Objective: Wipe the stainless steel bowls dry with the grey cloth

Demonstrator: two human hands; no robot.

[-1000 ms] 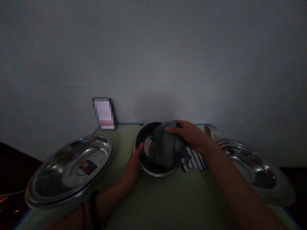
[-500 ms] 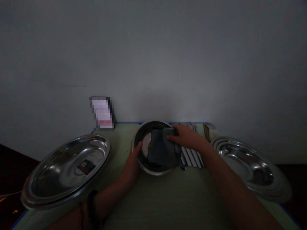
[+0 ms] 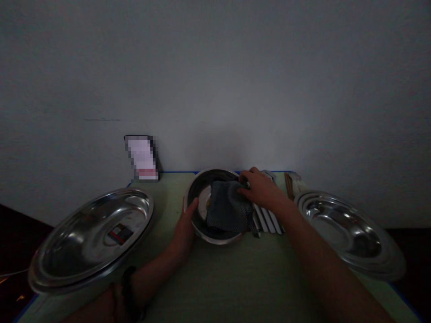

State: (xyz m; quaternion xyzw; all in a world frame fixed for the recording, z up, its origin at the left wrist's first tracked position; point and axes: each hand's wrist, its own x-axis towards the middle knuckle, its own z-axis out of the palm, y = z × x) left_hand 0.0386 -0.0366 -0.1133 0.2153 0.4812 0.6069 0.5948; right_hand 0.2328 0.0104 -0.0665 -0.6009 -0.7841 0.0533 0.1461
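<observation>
A round steel bowl (image 3: 220, 241) is in the middle, near the table's far edge. My left hand (image 3: 186, 226) grips its left side, thumb over the rim and the other fingers hidden behind the outer wall. A dark grey-blue cloth (image 3: 227, 211) lies spread in the bowl and hangs over its right rim. My right hand (image 3: 261, 188) is closed at that right rim, its fingers pinching the cloth's upper right edge. To the left of the cloth, the pale, shiny bottom of the bowl shows.
A large oval steel tray (image 3: 90, 242) with a dark label is on the left. More oval steel trays (image 3: 350, 237) sit on the right. Several pieces of flatware (image 3: 269, 220) lie beside the bowl, partly under my right arm. A phone (image 3: 143, 157) leans on the wall (image 3: 215, 80).
My right hand has curled its fingers more over the bowl's right rim and the cloth's edge. The cloth has shifted slightly. My left hand keeps its hold on the bowl.
</observation>
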